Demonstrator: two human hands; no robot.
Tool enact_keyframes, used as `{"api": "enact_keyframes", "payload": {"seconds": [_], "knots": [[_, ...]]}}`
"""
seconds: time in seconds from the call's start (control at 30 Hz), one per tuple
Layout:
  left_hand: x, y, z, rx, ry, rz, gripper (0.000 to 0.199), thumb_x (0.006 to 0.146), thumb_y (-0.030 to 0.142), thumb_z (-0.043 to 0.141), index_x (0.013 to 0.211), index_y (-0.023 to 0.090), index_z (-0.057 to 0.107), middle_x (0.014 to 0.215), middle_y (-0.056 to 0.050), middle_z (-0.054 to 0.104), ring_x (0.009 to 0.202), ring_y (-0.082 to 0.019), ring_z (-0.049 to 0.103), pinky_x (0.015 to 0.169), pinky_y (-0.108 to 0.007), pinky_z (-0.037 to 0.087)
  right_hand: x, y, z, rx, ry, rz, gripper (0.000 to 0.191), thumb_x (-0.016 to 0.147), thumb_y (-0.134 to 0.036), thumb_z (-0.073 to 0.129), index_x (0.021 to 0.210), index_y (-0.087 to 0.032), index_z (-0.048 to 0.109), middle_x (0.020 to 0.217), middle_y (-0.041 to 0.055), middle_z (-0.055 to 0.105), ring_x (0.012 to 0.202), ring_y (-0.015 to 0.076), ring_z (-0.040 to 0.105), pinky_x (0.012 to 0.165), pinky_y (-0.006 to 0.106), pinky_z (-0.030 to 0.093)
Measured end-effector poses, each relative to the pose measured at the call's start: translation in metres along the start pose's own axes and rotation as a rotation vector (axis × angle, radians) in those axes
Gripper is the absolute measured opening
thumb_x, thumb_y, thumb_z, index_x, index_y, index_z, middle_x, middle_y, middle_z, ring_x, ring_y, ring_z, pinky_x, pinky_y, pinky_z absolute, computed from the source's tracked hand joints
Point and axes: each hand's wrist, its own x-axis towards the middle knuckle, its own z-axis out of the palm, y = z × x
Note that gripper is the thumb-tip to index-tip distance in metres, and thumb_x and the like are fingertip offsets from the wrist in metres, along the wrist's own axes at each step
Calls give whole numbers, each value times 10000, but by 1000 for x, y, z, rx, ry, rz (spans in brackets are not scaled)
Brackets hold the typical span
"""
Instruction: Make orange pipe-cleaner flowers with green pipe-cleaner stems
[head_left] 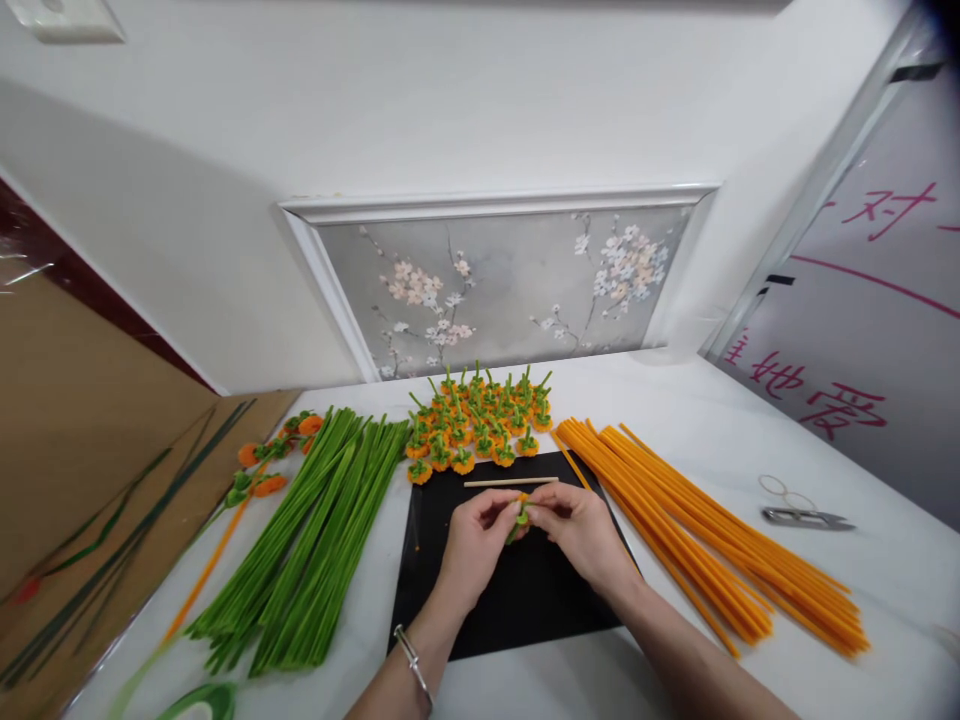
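Over a black mat (480,620), my left hand (478,530) and my right hand (581,525) meet, thumbs and fingers pinched together. Between them is a small green and orange pipe-cleaner flower (522,515), mostly covered by the fingertips. Just beyond my hands lies a thin wooden stick (480,484) on the mat. Past the mat's far edge, several finished orange pipe-cleaner flowers (480,425) stand with their green stems pointing up.
Left lies a pile of green pipe cleaners (315,540); right, a pile of orange ones (690,530). Thread snips (806,518) rest farther right. Green tape (206,703) sits at the near left edge. Orange flowers on stems (270,485) lie by the cardboard (112,480).
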Motion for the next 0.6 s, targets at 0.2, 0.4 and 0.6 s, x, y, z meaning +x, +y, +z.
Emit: {"api": "enact_keyframes", "payload": {"seconds": [0.2,0.4,0.6], "knots": [[-2,-1,3,-118,37,-92,265,680,343,771,855,147,739,783,-40,712,694,-154,659,670,-266,576,1,-1,-4,-226,93,-230,96,741,-252,646,662,-202,669,712,15,635,653,154,576,611,267,458],[1,-5,1,-83,46,-68,278,682,348,763,873,147,739,798,-49,724,724,-180,682,709,-301,593,-2,-9,-8,-394,-19,-282,144,786,-149,596,755,-227,713,785,22,688,723,172,629,687,279,483],[2,-5,-1,-45,10,-101,260,688,349,752,853,148,744,799,-49,728,709,-172,678,682,-276,583,-6,-8,-10,-697,-46,-484,239,860,-79,508,824,-222,696,848,33,677,782,167,606,703,262,466]]}}
